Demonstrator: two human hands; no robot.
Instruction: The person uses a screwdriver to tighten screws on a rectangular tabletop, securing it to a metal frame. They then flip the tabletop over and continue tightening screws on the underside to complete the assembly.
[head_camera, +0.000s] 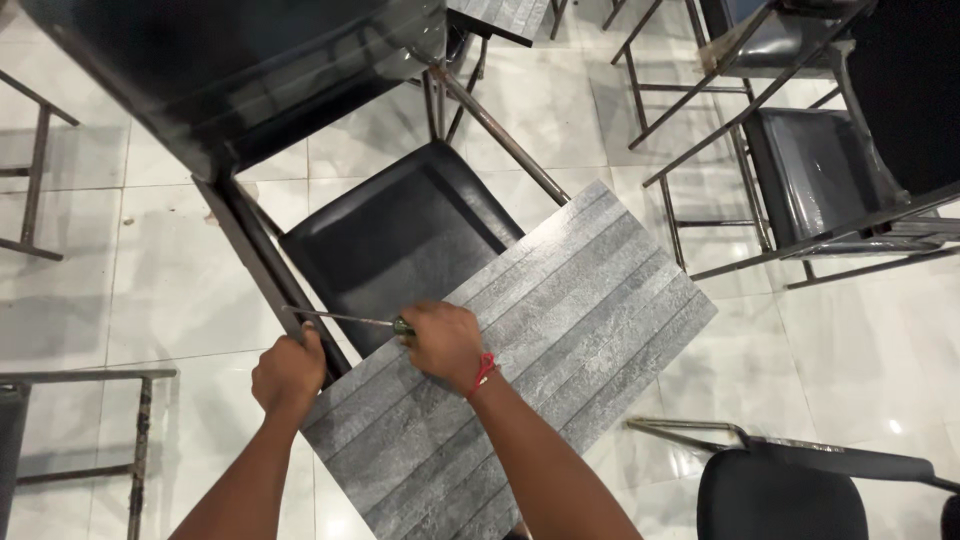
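Observation:
My right hand (443, 343) is closed around the green handle of a screwdriver (350, 320), whose thin metal shaft points left toward the metal frame (262, 265) of a black chair. A red thread band circles that wrist. My left hand (288, 372) grips the lower end of the same frame bar, just beside the shaft's tip. Both hands hover over the corner of a grey striped tabletop (560, 340). The black padded chair seat (400, 235) lies just beyond the hands.
A dark glossy chair back (230, 70) fills the upper left. More black metal-framed chairs (810, 170) stand at the upper right, another seat (780, 495) at the lower right. A metal frame (90, 420) sits at lower left on the white tiled floor (140, 270).

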